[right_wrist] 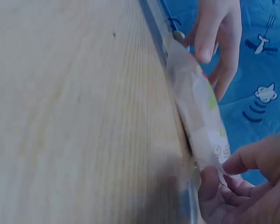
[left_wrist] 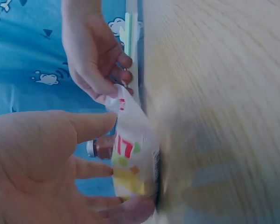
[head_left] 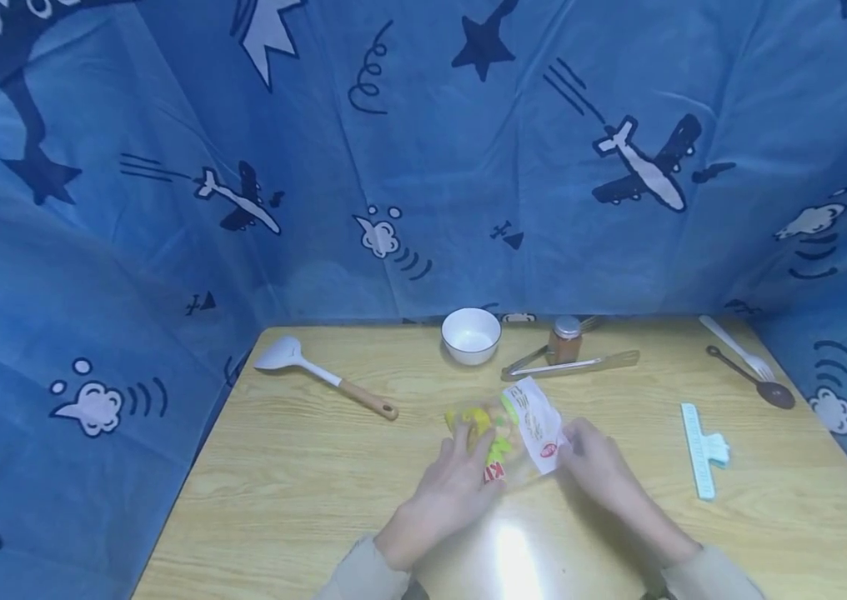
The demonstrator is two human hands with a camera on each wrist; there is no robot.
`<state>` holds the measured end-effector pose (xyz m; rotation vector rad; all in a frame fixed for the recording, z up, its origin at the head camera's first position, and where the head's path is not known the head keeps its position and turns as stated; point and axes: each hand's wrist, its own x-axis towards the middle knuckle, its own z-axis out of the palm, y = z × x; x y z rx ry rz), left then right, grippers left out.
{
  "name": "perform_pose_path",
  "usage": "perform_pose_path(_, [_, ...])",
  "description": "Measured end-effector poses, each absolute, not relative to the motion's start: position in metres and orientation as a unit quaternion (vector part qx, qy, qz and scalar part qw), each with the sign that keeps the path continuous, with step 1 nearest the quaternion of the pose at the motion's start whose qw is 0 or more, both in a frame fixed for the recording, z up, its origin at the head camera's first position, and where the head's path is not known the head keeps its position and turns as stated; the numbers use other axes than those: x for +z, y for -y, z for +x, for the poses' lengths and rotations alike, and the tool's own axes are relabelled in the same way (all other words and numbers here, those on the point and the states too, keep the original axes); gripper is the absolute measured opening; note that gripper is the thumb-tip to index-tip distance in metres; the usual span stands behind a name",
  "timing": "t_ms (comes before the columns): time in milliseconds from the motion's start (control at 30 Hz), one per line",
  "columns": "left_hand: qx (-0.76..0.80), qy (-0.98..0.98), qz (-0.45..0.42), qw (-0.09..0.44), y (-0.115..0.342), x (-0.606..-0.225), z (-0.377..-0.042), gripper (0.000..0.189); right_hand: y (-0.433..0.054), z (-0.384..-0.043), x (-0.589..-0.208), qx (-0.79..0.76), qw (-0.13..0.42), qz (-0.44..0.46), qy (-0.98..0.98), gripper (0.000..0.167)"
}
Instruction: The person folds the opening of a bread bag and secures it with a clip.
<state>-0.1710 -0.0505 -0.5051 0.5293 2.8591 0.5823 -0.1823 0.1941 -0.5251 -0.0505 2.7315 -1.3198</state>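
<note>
A printed plastic food bag (head_left: 534,423), with a white band at one end and yellow, green and red print, lies on the wooden table. My left hand (head_left: 455,482) rests on its printed part with the fingers spread and fairly straight. At the white end, my right hand (head_left: 602,468) pinches the corner of the bag between thumb and fingers. The right wrist view shows this pinch on the thin film of the bag (right_wrist: 198,102) up close. In the left wrist view the fingers of my left hand (left_wrist: 37,163) touch the side of the bag (left_wrist: 130,135).
Behind the bag stand a white bowl (head_left: 471,337) and a small lidded jar (head_left: 565,342) beside metal tongs (head_left: 573,367). A white-headed turner (head_left: 326,377) lies left. To the right lie a light-blue bag clip (head_left: 699,452), a brown spoon (head_left: 772,393) and a white fork (head_left: 737,348). Blue curtains (head_left: 438,167) enclose the table.
</note>
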Motion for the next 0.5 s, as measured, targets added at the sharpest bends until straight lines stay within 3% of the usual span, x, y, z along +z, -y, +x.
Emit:
perform_pose_path(267, [0.213, -0.951, 0.179, 0.136, 0.056, -0.491, -0.173, 0.072, -0.196, -0.190, -0.526, -0.485, 0.063, 0.020, -0.872, 0.023])
perform_pose_path(500, [0.212, -0.951, 0.171, 0.147, 0.060, -0.483, -0.177, 0.082, -0.189, -0.186, -0.513, -0.526, 0.050, 0.020, -0.849, 0.017])
